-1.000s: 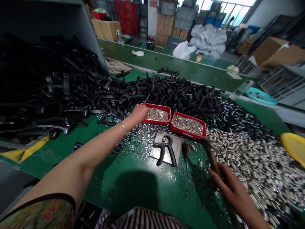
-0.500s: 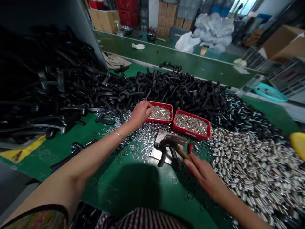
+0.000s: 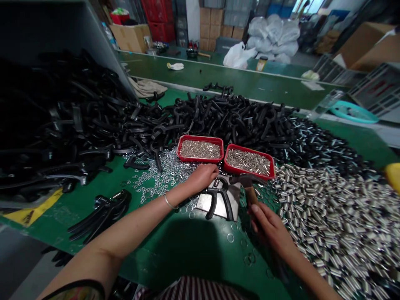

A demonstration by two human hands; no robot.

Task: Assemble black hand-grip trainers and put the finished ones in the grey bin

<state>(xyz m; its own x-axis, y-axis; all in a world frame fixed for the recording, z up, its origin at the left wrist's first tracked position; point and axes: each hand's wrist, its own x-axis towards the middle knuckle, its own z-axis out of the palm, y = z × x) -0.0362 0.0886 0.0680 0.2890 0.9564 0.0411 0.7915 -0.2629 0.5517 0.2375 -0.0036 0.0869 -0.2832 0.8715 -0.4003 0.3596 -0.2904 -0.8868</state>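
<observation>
A black hand grip (image 3: 217,193) with two legs and a small spring near its top lies on a metal plate (image 3: 204,203). My left hand (image 3: 203,176) is closed in a pinch just above the top of the hand grip; what its fingertips hold is hidden. My right hand (image 3: 270,223) is wrapped round the wooden handle of a hammer (image 3: 253,196). The hammer's dark head is beside the plate's upper right, apart from the hand grip. A red tray (image 3: 200,160) of tiny metal parts and another red tray (image 3: 246,170) of small pins stand behind the plate.
Springs (image 3: 315,212) are heaped on the right, with black handles (image 3: 231,116) piled behind the trays. Washers (image 3: 165,177) lie scattered left of the plate. Several hand grips (image 3: 103,212) rest at the left front. A grey bin (image 3: 120,62) spills more handles.
My left hand has moved from the left tray toward me, to the top of the hand grip. The hammer has swung off the hand grip to the right.
</observation>
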